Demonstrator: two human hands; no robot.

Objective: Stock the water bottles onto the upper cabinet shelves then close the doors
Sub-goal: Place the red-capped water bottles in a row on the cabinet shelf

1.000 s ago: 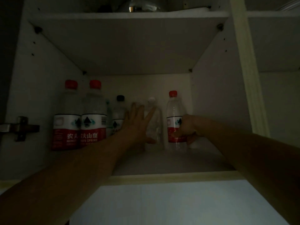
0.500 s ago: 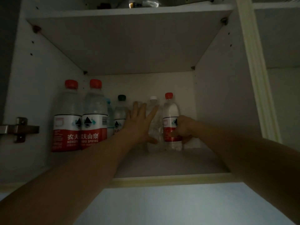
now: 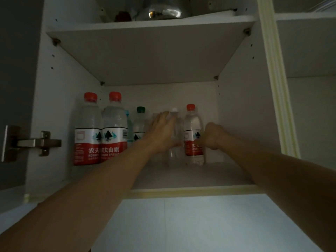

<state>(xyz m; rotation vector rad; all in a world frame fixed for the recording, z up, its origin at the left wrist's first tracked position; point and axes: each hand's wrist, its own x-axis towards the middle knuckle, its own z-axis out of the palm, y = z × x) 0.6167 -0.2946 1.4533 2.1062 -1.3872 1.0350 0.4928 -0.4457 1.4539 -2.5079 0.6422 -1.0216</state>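
The open cabinet (image 3: 60,106) was the biggest thing in view, white inside and dim, with two shelves showing. On the lower shelf (image 3: 181,175) stood at least five water bottles, all upright. Taking the white-capped bottle (image 3: 175,124) near the back as the landmark: two large red-capped bottles (image 3: 101,131) stood touching each other well to its left, against the left wall and nearer the front; a smaller green-capped bottle (image 3: 139,122) stood near its left; a small red-capped bottle (image 3: 193,135) stood just beside its right. Something pale blue showed between the large pair and the green-capped bottle, too hidden to name.

Both arms reached in from below. The left hand (image 3: 161,131) was spread, fingers loosely extended, its palm laid against the white-capped bottle, covering much of it and part of the space to its left. The right hand (image 3: 211,136) was curled at the right side of the small red-capped bottle, touching its label; whether the fingers fully wrapped it could not be told.

On the upper shelf (image 3: 149,24), above the landmark, sat one shiny metal vessel (image 3: 164,11) and a dark reddish object (image 3: 122,16) to its left. One metal hinge (image 3: 34,142) was fixed far left of the landmark on the cabinet's side wall.
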